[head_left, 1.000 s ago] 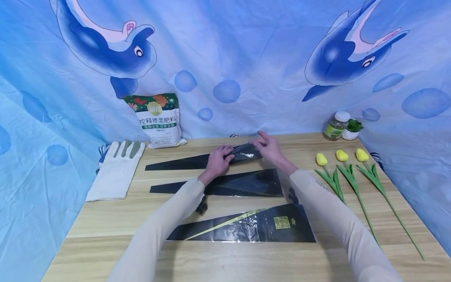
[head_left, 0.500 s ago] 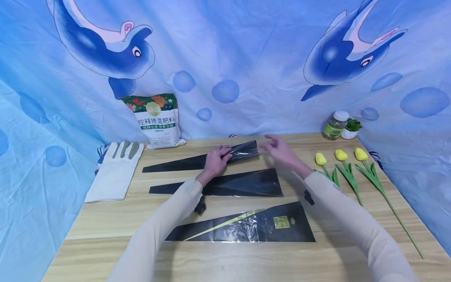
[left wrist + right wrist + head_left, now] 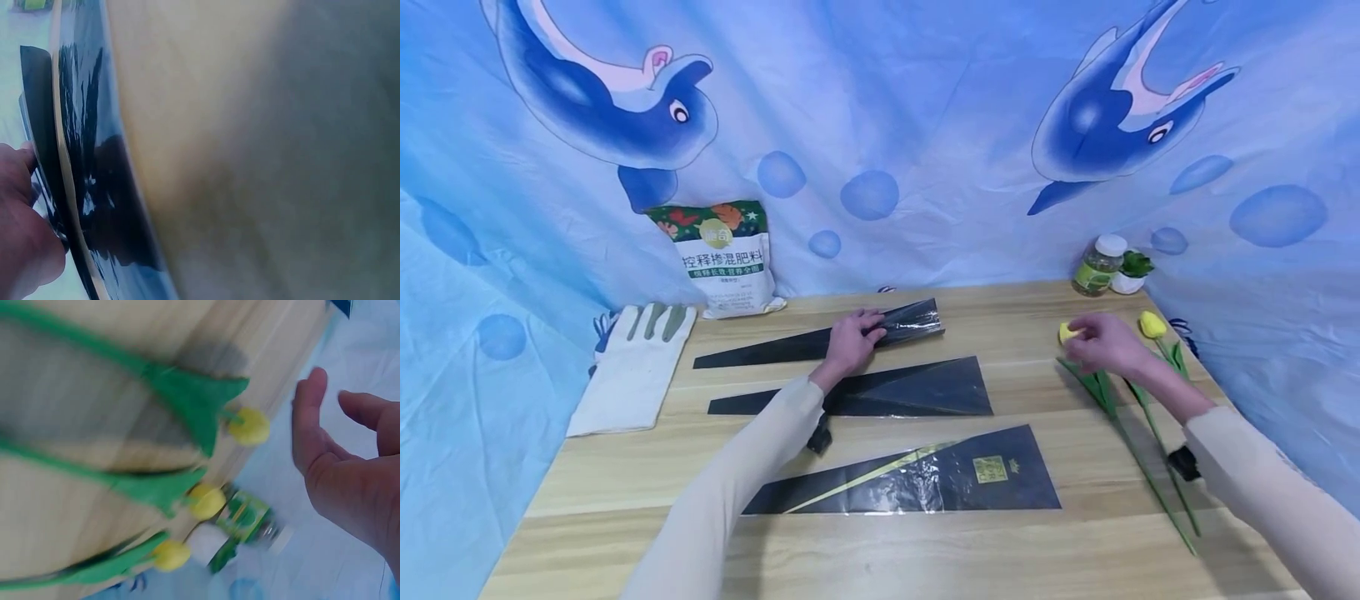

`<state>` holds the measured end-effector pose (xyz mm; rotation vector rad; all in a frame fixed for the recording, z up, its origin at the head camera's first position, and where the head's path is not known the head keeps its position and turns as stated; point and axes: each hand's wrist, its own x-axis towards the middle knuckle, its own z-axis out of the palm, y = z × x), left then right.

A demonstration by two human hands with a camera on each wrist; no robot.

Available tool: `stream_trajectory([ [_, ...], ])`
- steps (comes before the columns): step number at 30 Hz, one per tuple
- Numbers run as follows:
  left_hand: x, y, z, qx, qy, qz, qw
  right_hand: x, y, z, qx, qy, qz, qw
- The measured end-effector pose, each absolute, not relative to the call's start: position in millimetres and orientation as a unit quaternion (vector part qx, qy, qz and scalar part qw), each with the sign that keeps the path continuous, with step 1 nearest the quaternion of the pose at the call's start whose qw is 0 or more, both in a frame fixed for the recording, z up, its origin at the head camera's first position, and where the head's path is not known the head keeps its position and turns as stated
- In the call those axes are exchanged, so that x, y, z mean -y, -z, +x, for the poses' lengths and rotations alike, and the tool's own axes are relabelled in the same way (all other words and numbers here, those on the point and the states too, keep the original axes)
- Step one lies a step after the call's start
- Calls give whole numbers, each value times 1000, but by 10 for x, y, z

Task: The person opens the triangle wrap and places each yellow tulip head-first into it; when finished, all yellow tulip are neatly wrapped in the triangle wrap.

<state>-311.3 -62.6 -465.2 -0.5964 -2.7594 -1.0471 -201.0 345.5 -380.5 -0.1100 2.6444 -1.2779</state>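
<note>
At the back of the table, my left hand grips a black flower wrapping sleeve, its wide end slightly raised. The left wrist view shows thumb and fingers at the edge of this sleeve. My right hand hovers over artificial yellow tulips, fingers bent with nothing between them. Yellow heads show to the left and right of it; the hand hides the middle one. All three tulips appear in the right wrist view, the nearest tulip head just beside the fingers.
Two more black sleeves lie flat, one in the middle and one with gold print in front. Gloves and a fertilizer bag are at the left. A lidded jar and small potted plant stand back right.
My right hand has left the wide end of the back sleeve and moved right, over the tulips. The left hand has stayed on the sleeve. The head view has shifted slightly right.
</note>
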Motion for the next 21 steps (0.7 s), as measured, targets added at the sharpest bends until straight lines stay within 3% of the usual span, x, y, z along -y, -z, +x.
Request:
stream_trajectory([
  [11,636,4638,-3098,912,359,-190,52,-3923,3893,-1529,-889,426,24,167],
  [21,624,4650,-3096,912,360,-190,58,-3943,4011,-1364,-862,464,50,196],
])
